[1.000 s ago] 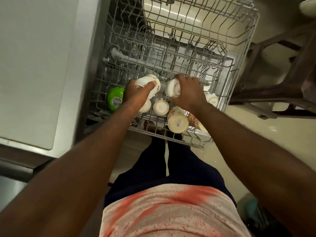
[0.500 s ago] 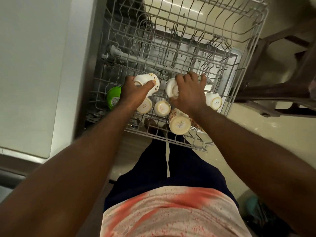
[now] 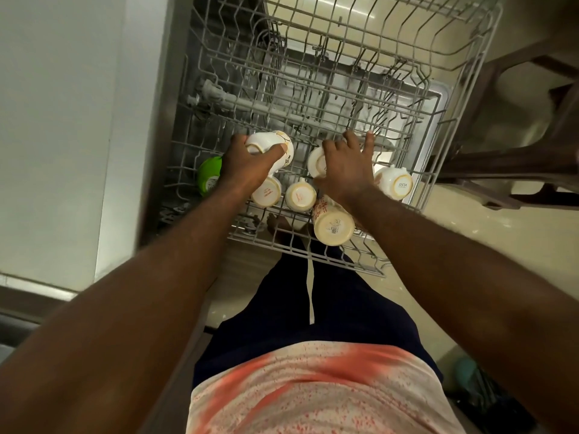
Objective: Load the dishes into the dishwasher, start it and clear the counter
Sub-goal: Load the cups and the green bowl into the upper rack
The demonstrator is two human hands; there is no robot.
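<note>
Beside a green cup (image 3: 208, 177) in the pulled-out rack (image 3: 454, 89), the left hand (image 3: 247, 166) is curling thumb and fingers round a patterned white cup (image 3: 275, 145), holding it tilted just behind the upturned cups (image 3: 300, 195). The right hand (image 3: 347, 166) is lying almost flat, fingers straight, on a second white cup (image 3: 315, 162). Each cup is sitting directly under its own hand, probably needing only seating mouth-down.

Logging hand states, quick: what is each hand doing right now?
Left hand: holding a white cup.
Right hand: resting on another white cup; grip cannot be told.
</note>
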